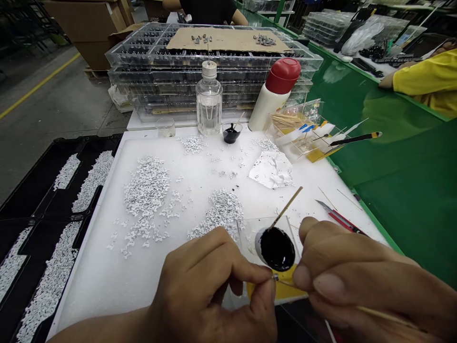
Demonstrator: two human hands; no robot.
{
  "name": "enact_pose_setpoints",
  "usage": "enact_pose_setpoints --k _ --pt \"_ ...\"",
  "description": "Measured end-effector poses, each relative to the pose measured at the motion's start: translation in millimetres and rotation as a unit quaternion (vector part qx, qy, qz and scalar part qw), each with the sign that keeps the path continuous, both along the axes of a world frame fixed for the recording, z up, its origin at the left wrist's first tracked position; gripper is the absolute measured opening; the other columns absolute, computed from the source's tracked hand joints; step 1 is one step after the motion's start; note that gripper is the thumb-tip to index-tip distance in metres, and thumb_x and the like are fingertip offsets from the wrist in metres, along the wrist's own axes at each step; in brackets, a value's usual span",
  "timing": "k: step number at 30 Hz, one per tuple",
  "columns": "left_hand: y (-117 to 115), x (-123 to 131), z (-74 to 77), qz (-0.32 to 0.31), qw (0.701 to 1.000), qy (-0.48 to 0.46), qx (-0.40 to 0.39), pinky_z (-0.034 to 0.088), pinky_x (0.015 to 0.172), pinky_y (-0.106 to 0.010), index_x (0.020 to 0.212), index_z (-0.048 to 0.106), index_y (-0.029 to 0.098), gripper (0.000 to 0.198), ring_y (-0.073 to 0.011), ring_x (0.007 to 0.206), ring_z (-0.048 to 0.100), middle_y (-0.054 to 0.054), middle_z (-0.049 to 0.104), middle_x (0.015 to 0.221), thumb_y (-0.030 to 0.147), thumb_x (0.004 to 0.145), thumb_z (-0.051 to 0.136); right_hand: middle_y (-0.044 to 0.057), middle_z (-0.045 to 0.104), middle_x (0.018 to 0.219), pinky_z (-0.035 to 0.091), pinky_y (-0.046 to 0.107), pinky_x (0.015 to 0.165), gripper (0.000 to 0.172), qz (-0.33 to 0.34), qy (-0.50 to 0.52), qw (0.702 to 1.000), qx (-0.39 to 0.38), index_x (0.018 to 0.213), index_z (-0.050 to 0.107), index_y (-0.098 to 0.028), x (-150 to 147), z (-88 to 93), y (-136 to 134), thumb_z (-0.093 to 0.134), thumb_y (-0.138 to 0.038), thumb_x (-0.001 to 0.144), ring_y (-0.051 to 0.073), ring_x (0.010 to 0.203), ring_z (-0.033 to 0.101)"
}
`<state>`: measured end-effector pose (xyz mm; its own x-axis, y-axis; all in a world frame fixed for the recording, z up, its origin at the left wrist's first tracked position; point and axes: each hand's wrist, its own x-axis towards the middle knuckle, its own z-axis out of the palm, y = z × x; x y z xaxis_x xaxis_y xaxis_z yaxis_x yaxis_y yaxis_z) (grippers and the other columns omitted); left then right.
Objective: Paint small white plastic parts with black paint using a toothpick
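Observation:
My left hand (217, 281) pinches a small white part (275, 277) between thumb and forefinger; most of it is hidden by the fingertips. My right hand (371, 281) is closed around a thin wooden stick (387, 316), whose tip reaches the small part. Just beyond the fingertips is a cup of black paint (276, 250), with another wooden stick (288, 205) leaning out of it. The cup rests on a clear plastic plate (246, 228). A pile of small white parts (224, 209) lies to the left of the cup.
A larger pile (147, 183) lies farther left. Behind stand a clear bottle (209, 105), a small black paint bowl (231, 135) and a red-capped flask (269, 102). A craft knife (339, 216) lies at right near crumpled paper (271, 170). Stacked trays (160, 76) rise at the back.

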<state>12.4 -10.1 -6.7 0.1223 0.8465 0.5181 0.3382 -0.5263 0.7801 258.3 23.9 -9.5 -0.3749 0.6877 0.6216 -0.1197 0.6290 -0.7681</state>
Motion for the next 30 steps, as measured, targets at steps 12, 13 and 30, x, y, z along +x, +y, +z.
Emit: enact_pose_setpoints --k 12,13,30 --pt "1 -1 1.4 -0.005 1.000 0.004 0.000 0.044 0.044 -0.015 0.098 0.073 0.025 0.027 -0.0075 0.051 0.061 0.007 0.069 0.070 -0.002 0.093 0.078 0.012 0.095 0.123 0.079 0.039 0.079 0.050 0.014 -0.014 1.000 0.004 0.163 0.085 -0.022 3 -5.4 -2 0.092 -0.012 0.114 0.023 0.083 0.086" --pt "1 -2 1.2 -0.006 1.000 0.003 0.001 0.044 0.044 -0.015 0.098 0.073 0.025 0.027 -0.0075 0.051 0.061 0.007 0.069 0.070 -0.001 0.093 0.078 0.011 0.095 0.124 0.079 0.039 0.080 0.050 0.015 -0.012 1.000 0.003 0.163 0.086 -0.022 3 -5.3 -2 0.092 -0.012 0.114 0.022 0.084 0.085" --pt "1 0 1.2 -0.004 1.000 0.005 0.002 0.044 0.047 -0.015 0.099 0.071 0.025 0.026 -0.0072 0.053 0.061 0.008 0.067 0.070 0.000 0.096 0.076 0.011 0.093 0.125 0.077 0.039 0.082 0.041 -0.001 -0.026 0.999 0.033 0.164 0.083 -0.022 4 -13.0 -3 0.084 -0.022 0.123 0.021 0.083 0.083"
